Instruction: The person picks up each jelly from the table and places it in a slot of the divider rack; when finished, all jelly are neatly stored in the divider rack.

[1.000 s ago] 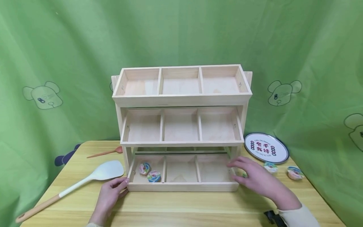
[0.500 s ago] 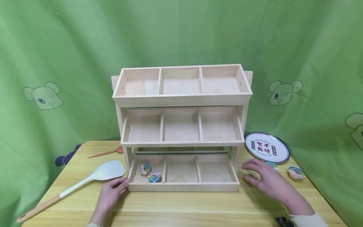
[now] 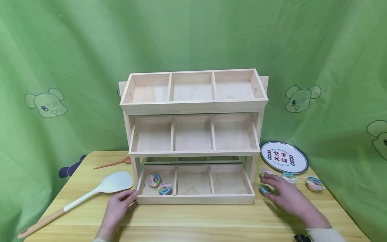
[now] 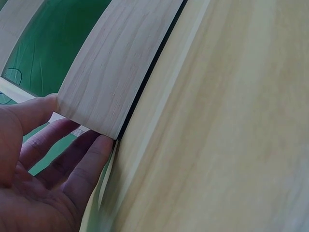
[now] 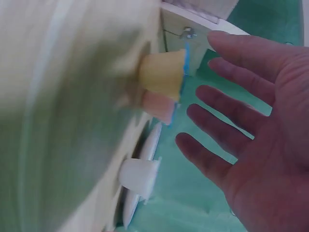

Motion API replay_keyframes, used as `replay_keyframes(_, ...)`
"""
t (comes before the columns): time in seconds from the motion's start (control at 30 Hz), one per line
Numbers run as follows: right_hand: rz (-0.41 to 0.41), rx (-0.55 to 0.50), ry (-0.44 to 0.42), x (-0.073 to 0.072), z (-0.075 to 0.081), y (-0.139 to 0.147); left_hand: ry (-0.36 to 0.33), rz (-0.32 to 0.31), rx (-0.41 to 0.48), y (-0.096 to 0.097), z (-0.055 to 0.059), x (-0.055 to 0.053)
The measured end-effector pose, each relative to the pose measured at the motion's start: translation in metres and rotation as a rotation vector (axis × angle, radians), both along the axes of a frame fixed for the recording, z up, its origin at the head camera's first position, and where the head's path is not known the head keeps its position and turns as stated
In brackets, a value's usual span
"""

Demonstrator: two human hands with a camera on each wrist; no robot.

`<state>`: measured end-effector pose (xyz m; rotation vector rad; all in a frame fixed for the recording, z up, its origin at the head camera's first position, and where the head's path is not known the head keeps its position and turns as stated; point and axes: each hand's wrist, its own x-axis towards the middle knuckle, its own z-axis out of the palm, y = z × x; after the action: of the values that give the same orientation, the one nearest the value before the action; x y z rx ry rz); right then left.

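Two cups are in the shelf, bottom left; four more are on the surface. My right hand has its fingers spread (no cup held); my left hand pinches the shelf.

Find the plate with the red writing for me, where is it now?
In the head view, the plate is on the table's right side, just right of the wooden rack and beyond the right hand.

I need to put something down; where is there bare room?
Free: the table strip before the shelf, between the left hand and right hand; also its top two tiers. Crowded: right of the shelf, with cups and a plate.
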<state>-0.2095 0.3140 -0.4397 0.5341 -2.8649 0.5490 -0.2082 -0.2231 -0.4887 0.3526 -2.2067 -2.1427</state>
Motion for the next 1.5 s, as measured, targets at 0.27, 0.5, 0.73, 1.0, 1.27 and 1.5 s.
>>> replay_keyframes(0.27, -0.012, 0.063, 0.034, -0.004, -0.011, 0.003, -0.008, 0.001, 0.003, 0.0, -0.001, 0.001)
replay_keyframes(0.5, -0.014, 0.066, 0.042, -0.005, -0.014, 0.002, -0.003, 0.001, -0.003, 0.0, -0.001, 0.001)
replay_keyframes(0.73, -0.014, 0.062, 0.045, -0.007, -0.015, 0.0, -0.004, -0.004, -0.011, 0.0, -0.002, 0.001)
replay_keyframes(1.0, -0.001, 0.075, 0.021, -0.008, -0.014, 0.0, -0.007, -0.009, -0.019, -0.001, -0.001, 0.002)
replay_keyframes(1.27, -0.004, 0.081, 0.004, -0.003, -0.008, -0.001, -0.007, -0.008, -0.023, 0.0, 0.0, 0.001)
replay_keyframes(1.5, 0.012, 0.066, 0.049, 0.002, 0.006, -0.006, -0.001, -0.004, -0.026, 0.0, 0.0, -0.001)
